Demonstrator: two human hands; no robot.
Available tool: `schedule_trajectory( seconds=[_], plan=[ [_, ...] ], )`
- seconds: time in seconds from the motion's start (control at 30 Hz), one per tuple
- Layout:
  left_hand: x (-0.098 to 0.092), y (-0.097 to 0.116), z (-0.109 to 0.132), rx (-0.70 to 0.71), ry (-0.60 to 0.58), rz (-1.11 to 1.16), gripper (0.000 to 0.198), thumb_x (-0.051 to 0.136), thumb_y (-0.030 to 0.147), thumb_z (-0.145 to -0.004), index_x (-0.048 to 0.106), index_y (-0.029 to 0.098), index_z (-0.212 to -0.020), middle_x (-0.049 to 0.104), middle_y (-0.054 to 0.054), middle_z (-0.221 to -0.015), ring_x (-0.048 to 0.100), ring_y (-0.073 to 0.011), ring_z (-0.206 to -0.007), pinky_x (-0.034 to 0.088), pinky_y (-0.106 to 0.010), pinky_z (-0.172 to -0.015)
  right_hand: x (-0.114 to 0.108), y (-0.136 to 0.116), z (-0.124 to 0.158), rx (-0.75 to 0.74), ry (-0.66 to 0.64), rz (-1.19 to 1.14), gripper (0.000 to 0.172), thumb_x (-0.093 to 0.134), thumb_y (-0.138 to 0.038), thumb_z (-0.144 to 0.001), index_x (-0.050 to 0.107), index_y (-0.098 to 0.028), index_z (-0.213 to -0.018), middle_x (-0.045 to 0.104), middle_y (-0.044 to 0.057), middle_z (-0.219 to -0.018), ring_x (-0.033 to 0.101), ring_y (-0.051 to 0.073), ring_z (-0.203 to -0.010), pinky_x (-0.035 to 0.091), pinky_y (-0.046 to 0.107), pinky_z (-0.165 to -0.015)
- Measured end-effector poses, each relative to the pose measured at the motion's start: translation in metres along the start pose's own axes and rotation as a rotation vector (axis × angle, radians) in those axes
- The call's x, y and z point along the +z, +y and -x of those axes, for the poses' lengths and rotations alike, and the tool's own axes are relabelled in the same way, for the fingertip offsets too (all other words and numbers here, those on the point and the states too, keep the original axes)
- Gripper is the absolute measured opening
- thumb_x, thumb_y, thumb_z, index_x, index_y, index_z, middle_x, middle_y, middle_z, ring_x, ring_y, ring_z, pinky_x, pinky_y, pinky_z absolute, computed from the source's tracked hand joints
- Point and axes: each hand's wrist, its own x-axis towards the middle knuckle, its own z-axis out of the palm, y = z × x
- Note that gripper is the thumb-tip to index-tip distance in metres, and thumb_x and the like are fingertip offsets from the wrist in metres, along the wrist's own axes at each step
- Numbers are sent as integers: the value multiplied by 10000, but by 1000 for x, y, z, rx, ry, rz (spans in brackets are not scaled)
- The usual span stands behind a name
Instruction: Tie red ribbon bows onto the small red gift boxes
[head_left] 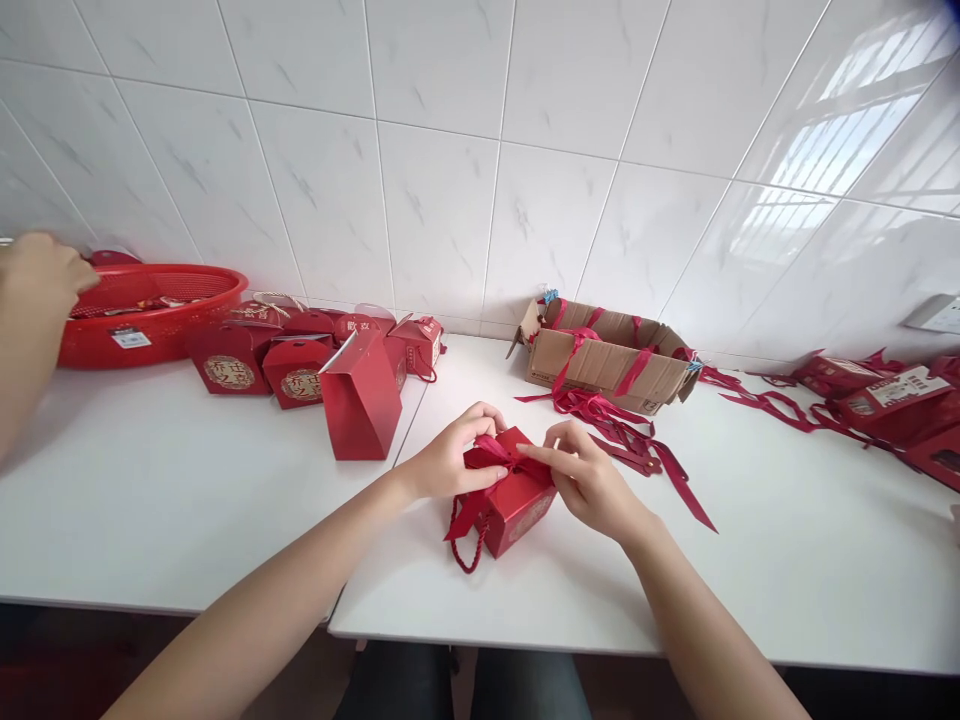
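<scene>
A small red gift box [517,515] with gold print on its side stands on the white table in front of me. Dark red ribbon [491,455] forms a bow on its top, and a twisted red cord handle [469,555] hangs down its left side. My left hand [457,455] is closed on the ribbon's left loop, thumb lying across the bow. From the right, my right hand [589,480] pinches the ribbon near the knot, index finger stretched over the box top. The knot itself is partly covered by fingers.
Behind, a cardboard box [585,365] has ribbons draped over it, with loose ribbons [615,420] before it. Red boxes [364,400] stand left, beside a red plastic basket [157,325]. Another person's hand [45,275] reaches there. More red boxes [892,395] lie at the right.
</scene>
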Motion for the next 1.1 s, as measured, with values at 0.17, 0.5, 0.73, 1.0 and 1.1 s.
schedule_trajectory(
  seconds=[0.17, 0.5, 0.73, 1.0, 1.1],
  plan=[
    [-1, 0, 0, -14, -13, 60, 209, 642, 274, -723, 457, 180, -705, 499, -64, -1076, 523, -181, -938, 435, -339, -851, 4, -1, -4, 182, 283, -49, 321, 484, -78, -794, 544, -220, -1075, 545, 47, -941, 503, 106, -645, 496, 280, -607],
    [7, 2, -4, -128, 123, 131, 366, 607, 387, -778, 357, 178, -610, 547, -43, -960, 523, -156, -853, 431, -302, -766, 9, 1, -3, 339, 275, -118, 100, 512, -145, -760, 495, -208, -835, 518, -46, -594, 473, 96, -515, 440, 215, -497],
    [14, 4, -4, -145, 197, 46, 387, 659, 410, -735, 378, 179, -599, 565, -28, -881, 529, -145, -772, 430, -289, -725, 9, -8, -5, 480, 255, -94, 107, 492, -191, -791, 479, -210, -896, 498, -69, -550, 432, 82, -419, 340, 188, -422],
    [17, 8, -4, -215, 254, -9, 292, 699, 416, -698, 523, 182, -705, 549, -10, -842, 536, -148, -743, 435, -291, -697, 13, -17, -8, 489, 266, 52, 62, 458, -212, -809, 500, -200, -854, 321, -104, -448, 351, 87, -364, 271, 188, -397],
    [17, 9, -4, -223, 237, 21, 322, 691, 419, -708, 491, 176, -639, 546, -17, -870, 546, -153, -780, 438, -298, -741, 13, -17, -6, 452, 289, 62, 76, 457, -206, -812, 525, -193, -842, 278, -104, -448, 312, 81, -368, 263, 186, -400]
  ],
)
